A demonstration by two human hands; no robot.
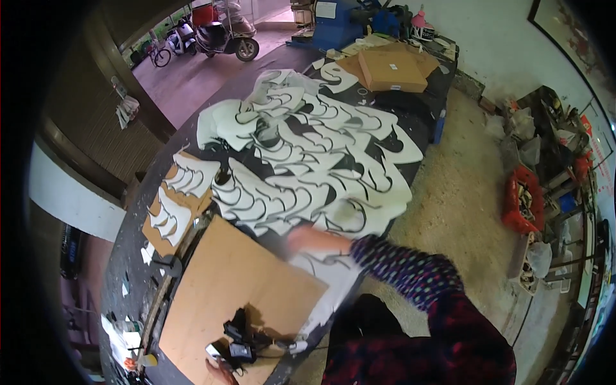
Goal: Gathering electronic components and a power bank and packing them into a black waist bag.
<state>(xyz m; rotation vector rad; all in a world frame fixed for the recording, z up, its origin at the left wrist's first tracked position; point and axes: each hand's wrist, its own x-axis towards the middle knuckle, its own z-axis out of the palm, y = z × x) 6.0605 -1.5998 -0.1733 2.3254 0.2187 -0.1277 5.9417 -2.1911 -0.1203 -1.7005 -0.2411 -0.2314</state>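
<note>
Most of the dark table (417,131) is already covered with overlapping white cut pieces (308,167), while a brown board (237,289) near its front edge is bare. The right hand (308,239), motion-blurred, is laid on a white piece (330,273) at the front edge; its grip cannot be told. The left hand (215,369) is barely seen by a black tool (240,337).

I count two of my hands, the right (308,239) and left (215,369), two cardboard sheets (237,289), one box (390,69), one scooter (226,35), one red crate (523,199), and white cutouts (308,160) too many to number.
</note>
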